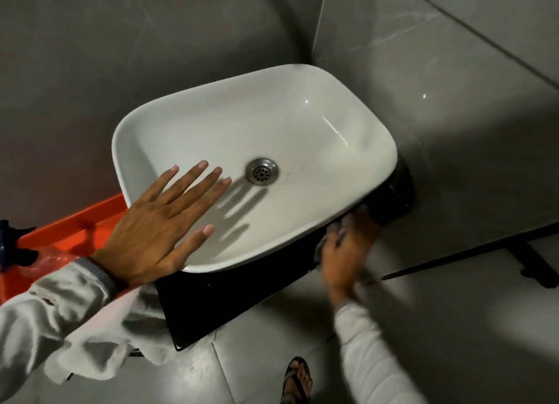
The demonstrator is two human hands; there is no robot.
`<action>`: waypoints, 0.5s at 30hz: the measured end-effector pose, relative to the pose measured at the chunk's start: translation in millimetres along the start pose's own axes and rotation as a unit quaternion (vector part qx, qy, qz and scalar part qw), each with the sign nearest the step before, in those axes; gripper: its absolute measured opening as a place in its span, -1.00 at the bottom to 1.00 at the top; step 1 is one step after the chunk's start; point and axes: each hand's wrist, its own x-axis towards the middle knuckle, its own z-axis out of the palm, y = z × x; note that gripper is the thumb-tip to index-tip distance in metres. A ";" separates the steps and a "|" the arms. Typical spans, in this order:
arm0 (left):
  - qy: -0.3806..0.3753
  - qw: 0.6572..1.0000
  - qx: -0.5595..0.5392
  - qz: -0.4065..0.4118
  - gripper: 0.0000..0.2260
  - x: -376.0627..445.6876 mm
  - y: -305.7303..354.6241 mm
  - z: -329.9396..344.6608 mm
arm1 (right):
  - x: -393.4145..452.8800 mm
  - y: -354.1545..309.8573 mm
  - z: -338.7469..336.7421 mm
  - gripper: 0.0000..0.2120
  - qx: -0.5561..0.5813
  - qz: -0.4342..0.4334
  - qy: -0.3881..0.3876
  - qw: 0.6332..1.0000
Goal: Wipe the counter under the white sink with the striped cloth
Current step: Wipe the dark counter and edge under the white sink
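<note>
Two hands: left hand (157, 237) fingers splayed flat on glossy white sink (302, 125) rim; right hand (348, 246) blurred, fingers pressing striped cloth (338, 237) on black bench (272, 288)

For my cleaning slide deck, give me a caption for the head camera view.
Left hand braced flat on the white sink while the right hand wipes the black counter beneath.

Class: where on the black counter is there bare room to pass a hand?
The front strip of the black counter, between the white sink and the counter's front edge. Crowded: the right end, where the right hand presses the cloth.
</note>
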 end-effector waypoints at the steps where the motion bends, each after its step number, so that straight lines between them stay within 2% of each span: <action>1: 0.001 1.000 -0.001 0.002 -0.39 0.3 0.7 0.5 | -41.2 -18.5 11.0 -0.57 0.014 -0.020 0.009 1.000; 4: 0.013 1.000 -0.002 0.022 -0.41 -0.4 -2.2 4.5 | -148.9 -71.0 37.7 -0.56 0.051 -0.090 -0.010 0.995; 6: 0.019 0.999 -0.002 0.035 -0.41 1.2 -6.5 10.5 | -168.0 -80.3 41.4 -0.57 0.069 -0.096 -0.049 0.992; 10: 0.000 0.999 -0.003 0.032 -0.41 -1.9 -21.3 22.8 | -110.4 -53.1 30.9 -0.63 0.037 -0.076 -0.027 0.996; 15: 0.001 0.999 -0.004 0.035 -0.41 -3.4 -21.6 16.9 | 35.2 14.8 -10.3 -0.50 -0.060 -0.048 -0.049 0.996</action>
